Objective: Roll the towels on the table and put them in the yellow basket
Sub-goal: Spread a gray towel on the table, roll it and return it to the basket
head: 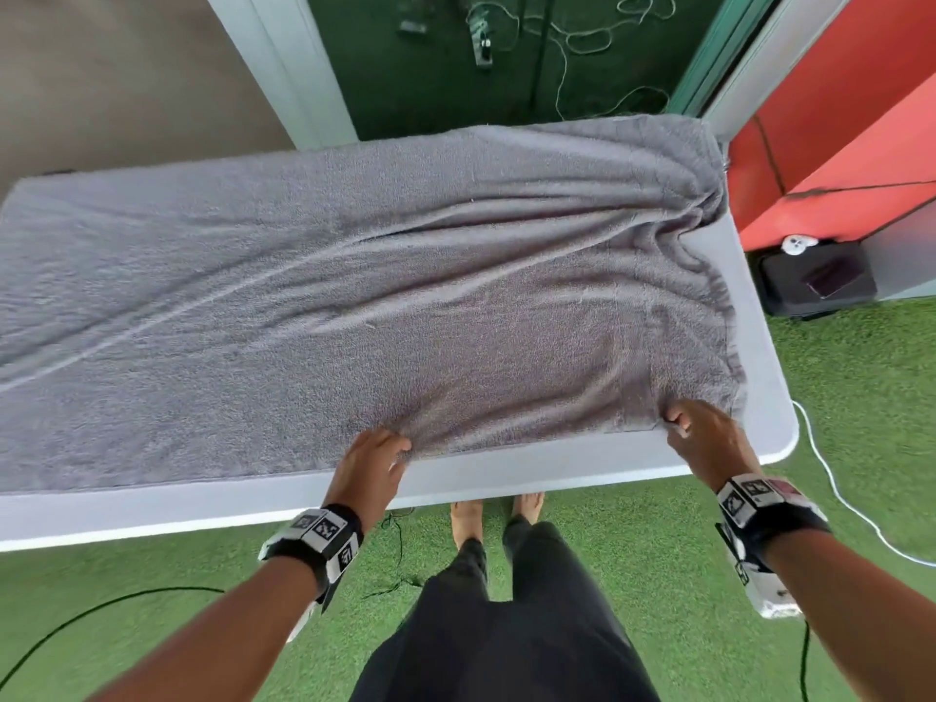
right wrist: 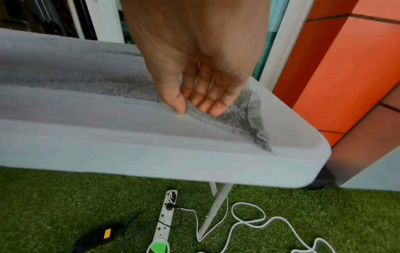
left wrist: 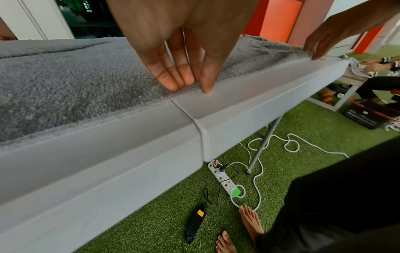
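A grey towel (head: 354, 276) lies spread over most of the white worktop (head: 506, 478), bunched into folds at its far right corner, with its near hem just inside the worktop's front edge. From the head view, the left hand (head: 372, 461) sits on that hem near the middle and the right hand (head: 701, 430) at the near right corner, but the fingertips are hard to read there. The left wrist view shows the left hand's grip: thumb and fingers (left wrist: 173, 80) brought together in a narrow pinch on the hem, fingers on the pile, thumb tip at the edge. The right wrist view shows the corner lifted off the worktop, the right hand's grip holding it between thumb and fingers (right wrist: 207, 102). Only the wrist views show what lies beneath: a power strip (left wrist: 223, 178), a black adapter (left wrist: 195, 222) and white cable (right wrist: 249, 220) on green turf (head: 861, 397).
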